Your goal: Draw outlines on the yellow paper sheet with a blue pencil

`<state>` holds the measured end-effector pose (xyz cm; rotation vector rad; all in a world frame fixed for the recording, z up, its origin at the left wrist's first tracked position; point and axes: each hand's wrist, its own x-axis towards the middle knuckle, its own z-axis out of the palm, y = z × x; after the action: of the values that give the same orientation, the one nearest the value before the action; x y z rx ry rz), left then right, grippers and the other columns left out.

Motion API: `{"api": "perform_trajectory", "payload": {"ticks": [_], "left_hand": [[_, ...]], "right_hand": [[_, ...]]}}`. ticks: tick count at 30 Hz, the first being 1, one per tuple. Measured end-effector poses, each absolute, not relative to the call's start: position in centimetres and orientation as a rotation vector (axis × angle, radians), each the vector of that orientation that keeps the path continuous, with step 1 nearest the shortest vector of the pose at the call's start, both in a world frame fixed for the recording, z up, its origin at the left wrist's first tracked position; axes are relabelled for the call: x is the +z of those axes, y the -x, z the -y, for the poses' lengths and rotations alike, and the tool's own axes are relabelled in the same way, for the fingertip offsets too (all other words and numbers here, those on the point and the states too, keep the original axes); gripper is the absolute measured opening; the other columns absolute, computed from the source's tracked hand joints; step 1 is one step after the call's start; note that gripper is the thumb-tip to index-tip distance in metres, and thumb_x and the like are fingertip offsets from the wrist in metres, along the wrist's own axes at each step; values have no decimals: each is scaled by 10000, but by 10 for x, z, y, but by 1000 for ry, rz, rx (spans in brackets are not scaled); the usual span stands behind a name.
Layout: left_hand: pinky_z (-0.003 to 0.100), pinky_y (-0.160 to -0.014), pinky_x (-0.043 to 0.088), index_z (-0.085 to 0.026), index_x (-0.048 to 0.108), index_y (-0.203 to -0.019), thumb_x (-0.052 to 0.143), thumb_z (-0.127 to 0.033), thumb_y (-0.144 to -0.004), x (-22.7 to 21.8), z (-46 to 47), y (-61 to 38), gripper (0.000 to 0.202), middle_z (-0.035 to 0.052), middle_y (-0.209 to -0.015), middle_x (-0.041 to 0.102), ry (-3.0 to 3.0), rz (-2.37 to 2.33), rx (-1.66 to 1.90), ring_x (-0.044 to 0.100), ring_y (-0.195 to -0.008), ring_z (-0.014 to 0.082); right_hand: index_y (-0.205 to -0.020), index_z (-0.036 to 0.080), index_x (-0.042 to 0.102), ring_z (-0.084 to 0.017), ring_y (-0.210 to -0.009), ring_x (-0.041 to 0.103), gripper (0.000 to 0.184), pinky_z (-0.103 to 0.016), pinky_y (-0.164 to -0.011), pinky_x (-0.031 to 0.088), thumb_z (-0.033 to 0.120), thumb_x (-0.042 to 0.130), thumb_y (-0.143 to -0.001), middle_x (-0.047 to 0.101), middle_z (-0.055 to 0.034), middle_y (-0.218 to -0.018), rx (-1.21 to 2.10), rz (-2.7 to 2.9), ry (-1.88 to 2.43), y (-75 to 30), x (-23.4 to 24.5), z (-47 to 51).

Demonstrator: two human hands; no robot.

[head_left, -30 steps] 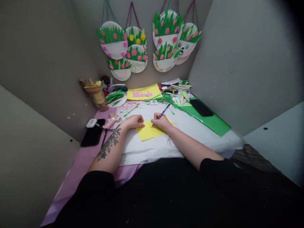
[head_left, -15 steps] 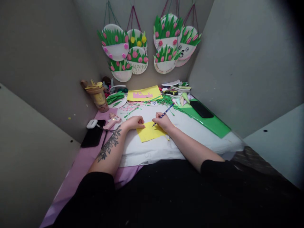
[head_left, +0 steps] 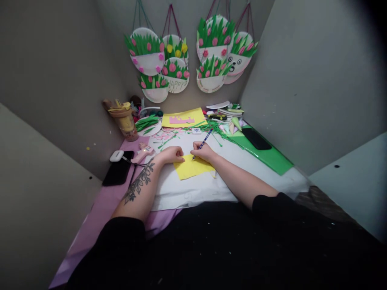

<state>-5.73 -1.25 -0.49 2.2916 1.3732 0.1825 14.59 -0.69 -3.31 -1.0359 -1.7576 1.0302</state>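
Note:
A small sheet of yellow paper (head_left: 192, 171) lies on the white covering in front of me. My left hand (head_left: 173, 154) rests at its upper left corner, fingers curled and thumb on the paper, gripping or pressing that edge. In my right hand (head_left: 203, 152) is a dark blue patterned pencil (head_left: 206, 139), pinched near its lower end. The pencil leans to the upper right, and its tip is at the upper part of the paper. Any marks on the paper are too faint to make out.
Behind my hands lie green paper scraps (head_left: 211, 127), a larger yellow sheet (head_left: 198, 114) and a paper plate with green strips (head_left: 148, 125). A drink cup (head_left: 123, 121) and a black tablet (head_left: 118, 171) stand left; a phone (head_left: 256, 139) lies right on a green folder (head_left: 272, 161). Paper-plate baskets (head_left: 148, 60) hang behind.
My right hand has shifted slightly left, and the pencil has become steeper, its tip moving a little left on the paper. My left hand stays at the corner.

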Motion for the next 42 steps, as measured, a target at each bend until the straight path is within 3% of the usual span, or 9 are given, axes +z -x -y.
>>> {"api": "perform_trajectory", "payload": {"ticks": [42], "left_hand": [[224,-566,381,-185,602,-904,631,-426,-666,-5,12,58,341,6,-805,642,-2294,-1375,166,570,-691,147]], "right_hand": [[-533,189,360,-72,-514,285,214,-227,-503,223,217,566,-584,307,79,-504,1012,1771,1033,-144,-34,6]]}}
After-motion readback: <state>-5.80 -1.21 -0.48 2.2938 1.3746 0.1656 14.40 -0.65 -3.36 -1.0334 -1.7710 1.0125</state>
